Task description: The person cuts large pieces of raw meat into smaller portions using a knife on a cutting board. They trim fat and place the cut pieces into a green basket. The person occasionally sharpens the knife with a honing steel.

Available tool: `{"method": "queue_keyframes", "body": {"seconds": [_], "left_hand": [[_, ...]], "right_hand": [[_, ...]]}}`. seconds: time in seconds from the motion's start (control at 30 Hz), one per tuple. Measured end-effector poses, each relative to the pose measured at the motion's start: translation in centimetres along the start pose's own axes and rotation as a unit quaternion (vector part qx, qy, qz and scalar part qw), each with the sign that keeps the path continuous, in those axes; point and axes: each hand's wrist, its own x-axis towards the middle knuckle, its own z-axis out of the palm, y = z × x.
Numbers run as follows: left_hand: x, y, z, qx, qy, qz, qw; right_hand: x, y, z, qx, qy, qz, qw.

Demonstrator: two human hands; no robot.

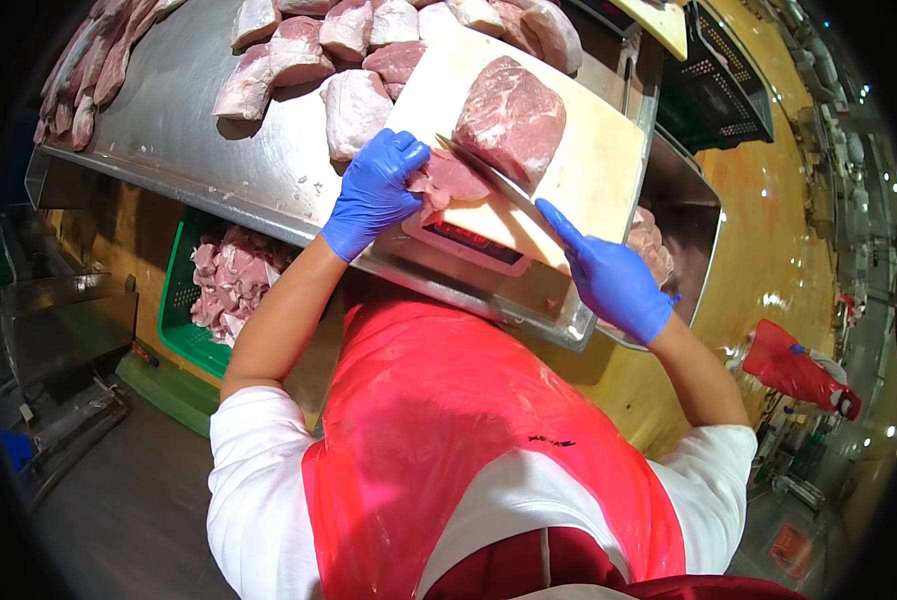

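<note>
My left hand (pixel 376 190), in a blue glove, is closed on the left end of a flat pink piece of meat (pixel 456 182) at the near left edge of a white cutting board (pixel 603 150). In my right hand (pixel 616 285), also gloved, is a knife (pixel 503 185), its handle mostly hidden by the fingers. The blade points to the far left, lying between the flat piece and a large block of raw meat (pixel 511 115), close against both. Whether it is cutting into either, I cannot tell. A red-lit display (pixel 468 243) shows below the board's near edge.
Several meat blocks (pixel 353 110) lie on the metal table (pixel 178 125), long strips (pixel 93 65) at its far left. Below stands a green crate (pixel 175 280) of trimmings. A metal bin (pixel 710 240) with meat and a dark crate (pixel 723 85) are right. Someone in a red apron (pixel 793 365) is farther off.
</note>
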Motion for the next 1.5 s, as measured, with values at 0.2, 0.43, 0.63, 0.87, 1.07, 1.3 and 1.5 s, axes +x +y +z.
{"method": "queue_keyframes", "body": {"seconds": [0.2,0.43,0.63,0.87,1.07,1.3,1.5], "left_hand": [[0.7,0.2,-1.8,0.027,-0.023,0.042,0.998],[-9.6,-8.9,-12.4,0.12,0.051,-0.244,0.961],[-13.6,-7.6,-13.6,0.185,-0.303,-0.359,0.864],[12.2,-0.6,5.9,0.01,-0.184,0.217,0.959],[17.3,-0.4,6.1,0.068,-0.329,0.065,0.94],[5.6,4.2,5.9,-0.067,-0.126,-0.081,0.986],[4.9,4.1,2.0,-0.103,-0.086,-0.036,0.99]], "right_hand": [[3.5,1.1,2.2,-0.032,0.097,-0.086,0.991],[-10.3,13.4,2.1,-0.195,0.021,-0.012,0.981],[-10.7,13.0,4.3,0.063,0.305,0.002,0.95],[-3.3,3.1,10.2,0.66,0.371,0.207,0.619],[5.6,-4.2,8.9,0.797,0.361,0.07,0.479],[12.2,10.3,6.2,0.57,0.547,0.128,0.599],[6.6,9.0,2.8,0.544,0.537,0.12,0.634]]}}
